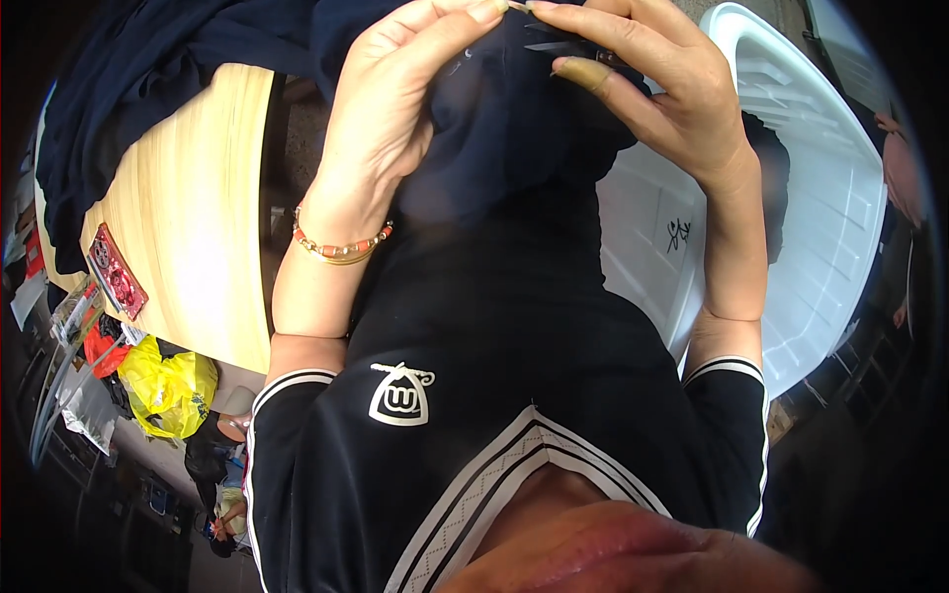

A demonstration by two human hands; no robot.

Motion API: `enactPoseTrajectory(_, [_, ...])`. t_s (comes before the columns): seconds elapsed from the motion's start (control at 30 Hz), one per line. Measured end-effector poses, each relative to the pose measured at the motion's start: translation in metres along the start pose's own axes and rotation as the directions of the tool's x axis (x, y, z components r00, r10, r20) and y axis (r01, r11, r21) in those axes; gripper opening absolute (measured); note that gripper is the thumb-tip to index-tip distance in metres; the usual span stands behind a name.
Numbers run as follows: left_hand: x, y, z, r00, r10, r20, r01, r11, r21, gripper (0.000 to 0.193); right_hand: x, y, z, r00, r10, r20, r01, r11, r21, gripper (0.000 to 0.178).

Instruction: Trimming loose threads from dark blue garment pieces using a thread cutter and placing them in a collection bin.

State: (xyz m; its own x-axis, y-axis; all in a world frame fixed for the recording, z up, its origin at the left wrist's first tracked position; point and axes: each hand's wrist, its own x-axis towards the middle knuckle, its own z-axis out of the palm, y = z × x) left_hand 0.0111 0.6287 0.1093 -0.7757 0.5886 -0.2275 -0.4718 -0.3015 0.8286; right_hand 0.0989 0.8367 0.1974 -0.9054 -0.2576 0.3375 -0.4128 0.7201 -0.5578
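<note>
My left hand [395, 84] is raised at the top edge, thumb and fingertip pinched on something tiny that I cannot make out. The fingertips of my right hand [667, 84] meet it there from the other side. A pair of small pointed snips [556, 46] sits in my right hand, between forefinger and thumb, blades toward the left; its handle is mostly hidden. A yellowish cover [585, 73] wraps the right thumb. Below both hands, dark navy cloth [494, 148] drapes over my lap.
To the left stands a pale wooden table [198, 217] with more navy fabric [198, 44] across its far end and a red patterned packet [118, 272] at its edge. A yellow plastic bag [168, 388] lies beyond. At right is a large white plastic bin [820, 198], close to my right arm.
</note>
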Motion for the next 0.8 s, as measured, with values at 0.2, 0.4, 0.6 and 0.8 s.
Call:
enactPoseTrajectory(0.2, [-0.002,0.001,0.003,0.996,0.080,0.032,-0.083,0.991,0.107,0.019,0.001,-0.002,0.000,1.000,-0.014,-0.013,0.013,0.998,-0.055,0.037])
enactPoseTrajectory(0.4, [-0.007,0.010,0.020,0.998,0.048,0.050,-0.051,0.997,0.058,0.017,0.000,-0.007,-0.002,1.000,-0.010,-0.010,0.009,0.995,-0.100,0.034])
enactPoseTrajectory(0.6, [0.011,-0.010,0.009,0.933,0.235,0.271,-0.187,0.963,-0.192,0.016,0.003,-0.011,0.003,0.999,-0.043,-0.014,0.041,0.987,-0.154,0.030])
enactPoseTrajectory(0.8, [-0.009,0.016,0.025,0.993,-0.029,0.112,0.034,0.998,-0.047,0.016,0.000,-0.011,-0.002,0.996,0.084,-0.022,-0.085,0.996,-0.029,0.027])
